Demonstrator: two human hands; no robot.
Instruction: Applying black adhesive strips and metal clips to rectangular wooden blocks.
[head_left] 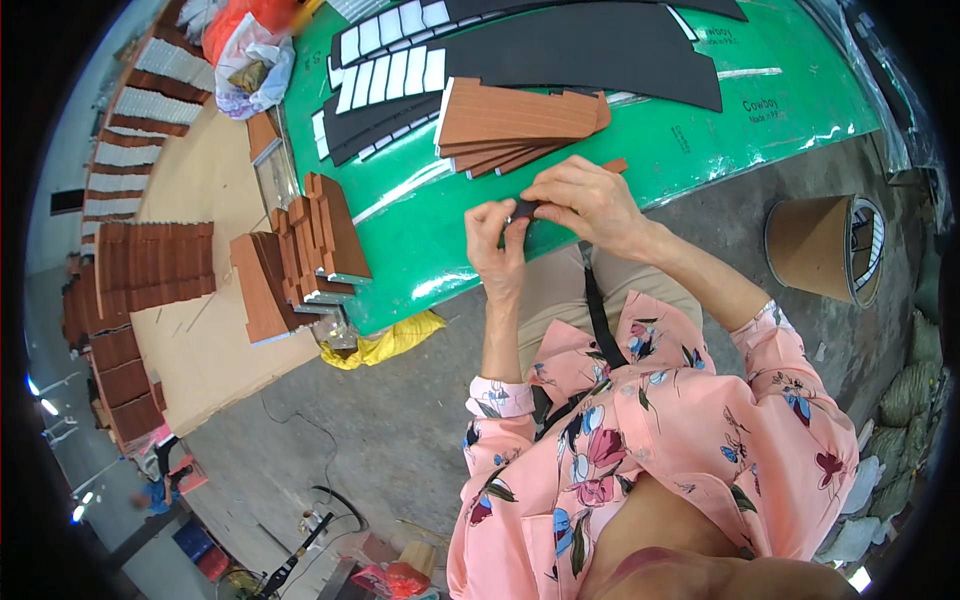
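My left hand (494, 246) and my right hand (592, 207) meet over the near edge of the green table (420, 270). Between their fingertips they pinch a small dark piece (522, 210), mostly covered by the fingers; its exact kind is not clear. Just beyond the hands lies a fanned stack of brown, wood-coloured cut pieces (525, 112) with pale edges. A small brown strip (614, 166) shows behind my right hand. Farther back are large black cut sheets (590, 50) and short white strips (392, 80) in rows.
More brown pieces (325, 235) are stacked at the table's left corner. Left of it a tan board (210, 350) carries rows of brown pieces (157, 265). A yellow bag (395, 340) hangs below the corner. A round brown bin (808, 245) stands on the floor at right.
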